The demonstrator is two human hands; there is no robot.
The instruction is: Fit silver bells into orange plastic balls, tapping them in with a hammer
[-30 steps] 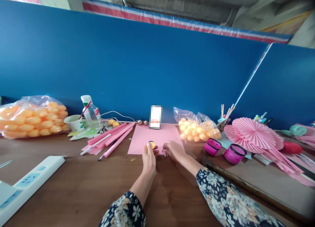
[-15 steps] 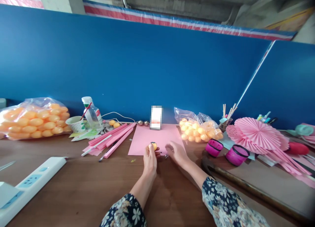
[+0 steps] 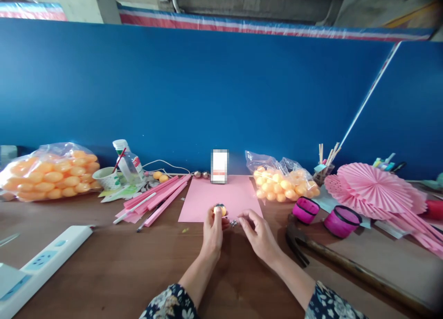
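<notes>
My left hand (image 3: 212,229) is closed around a small orange ball (image 3: 220,210), with the thumb against its near side. A dark patch shows on the ball's upper part. Just to the right, my right hand (image 3: 258,233) has its thumb and forefinger brought together and the other fingers curled. A small shiny silvery piece (image 3: 234,223) sits beside those fingertips; whether they touch it, I cannot tell. Both hands are at the near edge of a pink sheet (image 3: 200,197) on the brown table.
A bag of orange balls (image 3: 51,174) stands at left, a smaller bag (image 3: 280,185) at right. Pink strips (image 3: 155,199), a power strip (image 3: 44,259), a hammer (image 3: 332,256), magenta rings (image 3: 342,221) and a pink paper fan (image 3: 377,185) lie around. A blurred-out upright object (image 3: 219,167) stands behind.
My right hand has drawn its thumb and forefinger together beside the silvery piece. My left hand still holds the ball, now turned to show more of it. The view has shifted slightly.
</notes>
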